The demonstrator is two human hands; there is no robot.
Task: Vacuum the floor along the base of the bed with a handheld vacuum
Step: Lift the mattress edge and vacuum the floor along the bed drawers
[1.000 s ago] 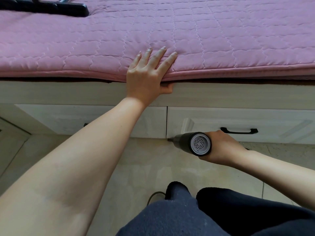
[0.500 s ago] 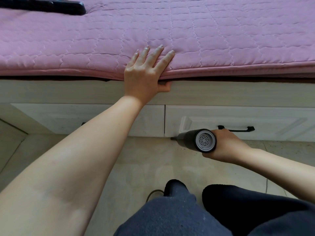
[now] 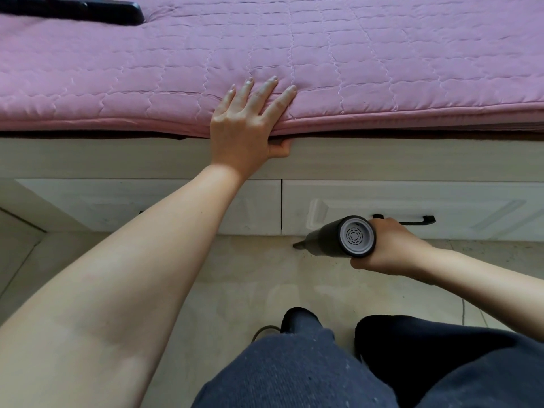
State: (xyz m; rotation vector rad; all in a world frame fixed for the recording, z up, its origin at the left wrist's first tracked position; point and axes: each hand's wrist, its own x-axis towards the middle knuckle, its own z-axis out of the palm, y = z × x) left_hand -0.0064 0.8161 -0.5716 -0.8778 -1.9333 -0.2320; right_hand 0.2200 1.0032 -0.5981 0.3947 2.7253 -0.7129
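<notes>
Handheld vacuum [image 3: 338, 240], one: dark cylindrical body with a grey vented end cap facing the viewer, lying nearly level just above the floor [image 3: 250, 278]. Its narrow nozzle tip sits at the seam where the pale tiles meet the base of the bed [image 3: 382, 160], below the gap between the two drawer fronts.

Right hand [image 3: 391, 248], one: the grip is closed around the rear of the vacuum body, fingers wrapped over the far side, thumb hidden.

Left hand [image 3: 244, 125], one: four fingers straight and spread flat on the pink quilted cover [image 3: 382, 69], thumb hooked under the cover's edge against the top rail of the bed frame. It holds nothing; the arm reaches in from the lower left.

Drawers, two, set side by side in the white bed base. Left drawer [image 3: 117, 204]: front shut, mostly crossed by the forearm, contents not visible. Right drawer [image 3: 441, 201]: front shut, contents not visible, carrying one black bar handle [image 3: 412, 220] partly behind the right hand.

Black object [image 3: 73, 8], one: long, flat and dark, lying on the cover at the far left corner; what it is cannot be told.

Legs, two, in dark trousers [image 3: 323, 363], at the bottom of the view, the person crouched facing the bed.

A thin dark cord [image 3: 262, 331] curls on the tiles beside the left knee.
</notes>
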